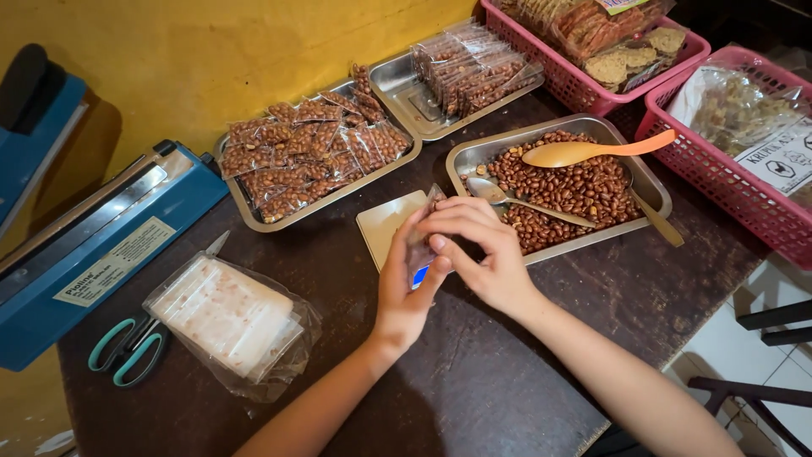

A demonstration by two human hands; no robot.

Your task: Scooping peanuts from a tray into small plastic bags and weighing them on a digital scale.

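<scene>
Both hands meet over small scale (385, 222) at table centre, left hand (404, 283) and right hand (480, 254) pinching small clear bag (427, 222). Behind them: peanut tray (651, 190) with two spoons, tray of filled packets (254, 216), blocking far side. Left: blue sealer (93, 254), scissors (127, 347), stack of empty bags (228, 317). Right: pink baskets (744, 199). Bare dark tabletop (491, 381) near front edge between forearms gives open passage.
</scene>
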